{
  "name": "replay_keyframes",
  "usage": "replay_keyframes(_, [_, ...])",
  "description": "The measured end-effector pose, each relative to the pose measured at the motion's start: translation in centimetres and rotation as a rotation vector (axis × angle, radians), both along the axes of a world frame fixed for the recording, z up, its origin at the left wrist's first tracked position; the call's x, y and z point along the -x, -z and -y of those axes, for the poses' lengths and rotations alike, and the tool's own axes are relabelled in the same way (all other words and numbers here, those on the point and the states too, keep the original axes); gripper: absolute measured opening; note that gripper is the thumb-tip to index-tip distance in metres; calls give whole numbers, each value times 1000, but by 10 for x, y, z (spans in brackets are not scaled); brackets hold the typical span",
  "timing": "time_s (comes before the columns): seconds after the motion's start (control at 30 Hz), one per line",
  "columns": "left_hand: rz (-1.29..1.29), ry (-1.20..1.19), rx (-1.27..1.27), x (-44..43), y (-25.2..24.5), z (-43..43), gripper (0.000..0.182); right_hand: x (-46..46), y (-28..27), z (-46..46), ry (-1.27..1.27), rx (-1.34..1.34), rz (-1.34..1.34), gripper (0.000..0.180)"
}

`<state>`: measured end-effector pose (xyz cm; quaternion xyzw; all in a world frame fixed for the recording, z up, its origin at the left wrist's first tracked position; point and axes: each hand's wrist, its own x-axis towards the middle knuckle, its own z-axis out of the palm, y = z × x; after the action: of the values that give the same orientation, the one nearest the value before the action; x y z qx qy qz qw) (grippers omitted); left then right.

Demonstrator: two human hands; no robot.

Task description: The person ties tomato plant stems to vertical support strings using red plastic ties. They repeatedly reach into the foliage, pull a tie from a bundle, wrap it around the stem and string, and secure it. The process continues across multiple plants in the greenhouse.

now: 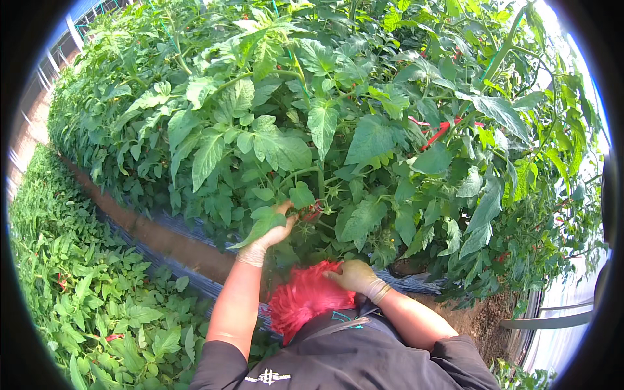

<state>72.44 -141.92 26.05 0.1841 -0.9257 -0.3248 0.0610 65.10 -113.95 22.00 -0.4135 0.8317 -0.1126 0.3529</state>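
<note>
My left hand [278, 231], in a thin pale glove, reaches into the tomato plants [278, 146] at the middle, and leaves hide part of its fingers. Just right of its fingertips, a red ribbon [312, 210] sits round a stem beside small green buds. My right hand [358, 277], also gloved, rests at the top right edge of a thick bundle of red ribbon strips [309, 297] at my waist, thumb against the strips. Whether it grips any strip cannot be made out.
Another red ribbon [438, 132] is tied among stems at the upper right. A soil path [170, 246] edged with plastic mulch film [146, 256] runs to the left. Low leafy plants [112, 312] grow at lower left. A curved metal pipe [551, 321] is at lower right.
</note>
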Motion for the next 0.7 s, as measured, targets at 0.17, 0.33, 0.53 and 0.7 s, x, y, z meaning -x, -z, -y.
replay_keyframes(0.17, [66, 85, 165, -23, 17, 26, 24, -6, 33, -4, 134, 142, 197, 42])
replay_keyframes(0.33, [-53, -144, -725, -23, 1, 25, 37, -2, 36, -27, 629, 471, 749, 35])
replay_keyframes(0.53, [-100, 2, -360, -48, -8, -35, 27, -9, 28, -44, 953, 623, 1032, 24])
replay_keyframes(0.7, [19, 60, -590, -65, 7, -92, 26, -18, 30, -52, 1057, 720, 1014, 24])
